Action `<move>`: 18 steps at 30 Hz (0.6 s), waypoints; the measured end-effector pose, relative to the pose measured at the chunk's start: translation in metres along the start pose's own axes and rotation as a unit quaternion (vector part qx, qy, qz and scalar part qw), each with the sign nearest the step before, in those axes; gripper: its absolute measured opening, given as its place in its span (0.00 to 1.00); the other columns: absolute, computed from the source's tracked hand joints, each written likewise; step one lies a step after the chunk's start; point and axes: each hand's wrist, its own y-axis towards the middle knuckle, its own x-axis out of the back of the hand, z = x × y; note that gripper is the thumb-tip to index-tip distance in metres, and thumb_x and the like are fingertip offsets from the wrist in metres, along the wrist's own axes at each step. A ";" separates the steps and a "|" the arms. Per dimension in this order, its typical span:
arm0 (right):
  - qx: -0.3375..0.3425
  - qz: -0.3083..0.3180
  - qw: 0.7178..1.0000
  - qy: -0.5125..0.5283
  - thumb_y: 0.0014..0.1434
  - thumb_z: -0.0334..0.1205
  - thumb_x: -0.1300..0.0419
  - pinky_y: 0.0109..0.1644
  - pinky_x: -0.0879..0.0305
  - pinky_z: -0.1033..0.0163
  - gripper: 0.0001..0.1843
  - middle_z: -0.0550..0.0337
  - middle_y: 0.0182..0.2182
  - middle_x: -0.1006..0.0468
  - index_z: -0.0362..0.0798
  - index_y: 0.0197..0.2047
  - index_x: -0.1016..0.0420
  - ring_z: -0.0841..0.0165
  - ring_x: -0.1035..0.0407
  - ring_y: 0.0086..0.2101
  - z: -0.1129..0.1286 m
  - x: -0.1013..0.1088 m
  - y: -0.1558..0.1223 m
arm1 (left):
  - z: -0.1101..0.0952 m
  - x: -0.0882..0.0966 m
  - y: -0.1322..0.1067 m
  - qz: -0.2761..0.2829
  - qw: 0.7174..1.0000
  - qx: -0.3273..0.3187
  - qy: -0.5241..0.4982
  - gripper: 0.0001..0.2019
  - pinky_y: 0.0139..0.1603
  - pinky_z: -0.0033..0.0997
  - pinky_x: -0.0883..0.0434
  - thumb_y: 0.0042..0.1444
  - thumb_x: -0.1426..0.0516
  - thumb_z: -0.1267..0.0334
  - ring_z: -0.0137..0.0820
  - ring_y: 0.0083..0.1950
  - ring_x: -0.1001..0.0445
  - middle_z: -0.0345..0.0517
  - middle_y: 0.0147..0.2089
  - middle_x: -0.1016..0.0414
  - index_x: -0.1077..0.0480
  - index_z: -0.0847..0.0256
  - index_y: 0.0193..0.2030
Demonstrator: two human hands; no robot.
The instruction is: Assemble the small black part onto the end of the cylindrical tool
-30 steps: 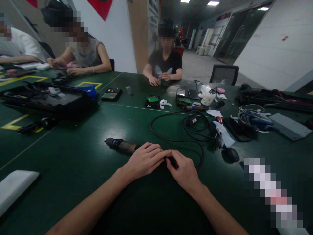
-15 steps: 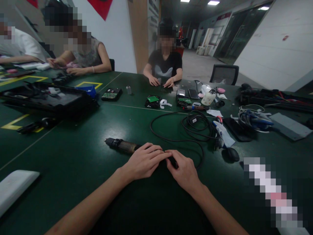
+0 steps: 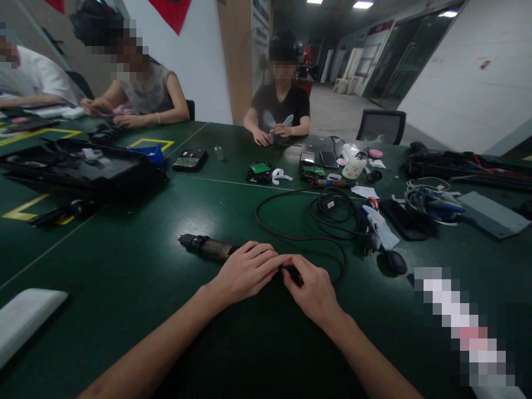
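The electric screwdriver [image 3: 214,247] lies on the green surface [image 3: 174,316], its tip pointing left. The left hand [image 3: 245,273] drapes over its rear part, the right hand [image 3: 315,288] curls at its tail end, and their fingertips meet; I cannot tell whether either grips the tool. Beyond, a black cable [image 3: 291,238] lies in loose coils.

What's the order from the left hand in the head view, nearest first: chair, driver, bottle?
1. Driver: partly under the left hand, tip pointing left.
2. Bottle: farther up the table, to the right.
3. Chair: beyond the table's far edge, right.
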 end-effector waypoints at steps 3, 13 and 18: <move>0.000 0.000 1.000 0.013 0.71 0.36 0.43 0.44 0.27 0.61 0.08 0.60 0.51 0.19 0.55 0.51 0.26 0.63 0.21 0.45 0.001 0.001 0.000 | -0.003 0.004 0.002 0.007 1.000 0.014 -0.023 0.18 0.60 0.44 0.31 0.69 0.44 0.61 0.40 0.62 0.27 0.48 0.58 0.23 0.33 0.58 0.64; -0.004 -0.001 1.000 0.011 0.71 0.36 0.43 0.47 0.25 0.59 0.08 0.60 0.54 0.19 0.55 0.50 0.25 0.62 0.21 0.48 0.002 0.001 0.000 | 0.001 0.001 0.003 0.008 0.999 0.029 -0.014 0.08 0.55 0.41 0.28 0.72 0.46 0.60 0.37 0.53 0.23 0.47 0.51 0.23 0.31 0.61 0.50; 0.001 0.001 1.000 0.013 0.71 0.36 0.43 0.46 0.25 0.59 0.09 0.59 0.53 0.19 0.55 0.50 0.25 0.62 0.21 0.47 0.003 0.003 0.000 | -0.003 0.005 0.004 0.027 0.999 0.020 -0.018 0.10 0.56 0.42 0.29 0.69 0.45 0.60 0.38 0.53 0.23 0.47 0.51 0.22 0.30 0.59 0.54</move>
